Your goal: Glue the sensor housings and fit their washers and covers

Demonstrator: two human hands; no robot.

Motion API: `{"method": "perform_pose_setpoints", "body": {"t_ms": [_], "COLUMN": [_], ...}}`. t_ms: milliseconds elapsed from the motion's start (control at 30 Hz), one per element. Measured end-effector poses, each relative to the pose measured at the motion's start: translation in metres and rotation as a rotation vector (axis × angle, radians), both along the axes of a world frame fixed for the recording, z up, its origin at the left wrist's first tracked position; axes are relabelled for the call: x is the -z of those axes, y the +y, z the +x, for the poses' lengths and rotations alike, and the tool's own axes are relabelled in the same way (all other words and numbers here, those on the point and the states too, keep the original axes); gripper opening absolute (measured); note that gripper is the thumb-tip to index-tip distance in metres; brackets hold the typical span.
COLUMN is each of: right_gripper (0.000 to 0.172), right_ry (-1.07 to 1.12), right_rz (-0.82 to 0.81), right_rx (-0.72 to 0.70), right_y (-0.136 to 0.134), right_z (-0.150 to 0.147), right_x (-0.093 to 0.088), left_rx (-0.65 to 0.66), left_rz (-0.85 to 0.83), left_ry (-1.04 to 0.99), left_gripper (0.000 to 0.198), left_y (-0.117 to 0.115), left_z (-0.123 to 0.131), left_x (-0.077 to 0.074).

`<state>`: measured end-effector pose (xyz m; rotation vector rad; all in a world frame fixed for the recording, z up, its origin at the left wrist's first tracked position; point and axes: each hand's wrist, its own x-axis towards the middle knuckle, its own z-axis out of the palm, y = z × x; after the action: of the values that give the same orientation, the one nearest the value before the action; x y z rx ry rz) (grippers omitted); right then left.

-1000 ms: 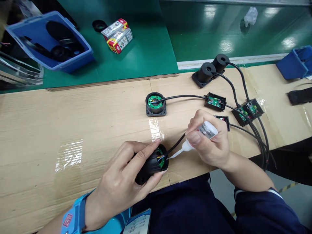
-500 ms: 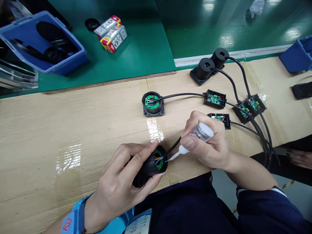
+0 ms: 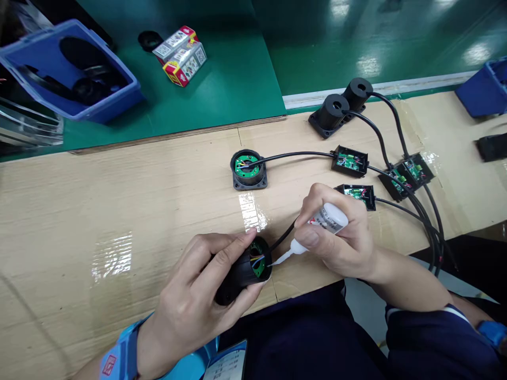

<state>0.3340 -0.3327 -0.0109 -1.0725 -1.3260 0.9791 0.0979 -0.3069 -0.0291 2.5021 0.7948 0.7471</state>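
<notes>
My left hand (image 3: pixel 194 295) is wrapped round a black cylindrical housing (image 3: pixel 241 274), tilted so its open end with a green circuit board and coloured wires faces right. My right hand (image 3: pixel 340 237) grips a small white glue bottle (image 3: pixel 328 219). Its thin nozzle tip touches the rim of the housing's open end. A black cable runs from the housing up to a small open black box (image 3: pixel 358 194) with a circuit board.
A second open round housing (image 3: pixel 248 169) lies on the cardboard-covered bench (image 3: pixel 99 211), cabled to a box (image 3: pixel 349 161). Two capped black housings (image 3: pixel 340 108) stand behind with cables to more boxes (image 3: pixel 406 177). A blue bin (image 3: pixel 63 68) and a small carton (image 3: pixel 180 55) sit on the green mat.
Both hands have held nearly still with the nozzle at the housing's rim. The view has shifted slightly.
</notes>
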Motion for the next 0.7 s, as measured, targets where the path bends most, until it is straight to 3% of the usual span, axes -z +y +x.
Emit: {"method": "perform_pose_setpoints", "body": {"t_ms": [700], "right_gripper": [0.03], "right_ry": [0.024], "right_rz": [0.019], "right_rx": [0.0], "right_y": [0.0007], "right_z": [0.0002], "right_x": [0.0012], "left_rx": [-0.006], "left_rz": [-0.01], "left_ry": [-0.006], "left_gripper": [0.063], "left_y": [0.0003], "left_z": [-0.0009], "left_x": [0.0004]}}
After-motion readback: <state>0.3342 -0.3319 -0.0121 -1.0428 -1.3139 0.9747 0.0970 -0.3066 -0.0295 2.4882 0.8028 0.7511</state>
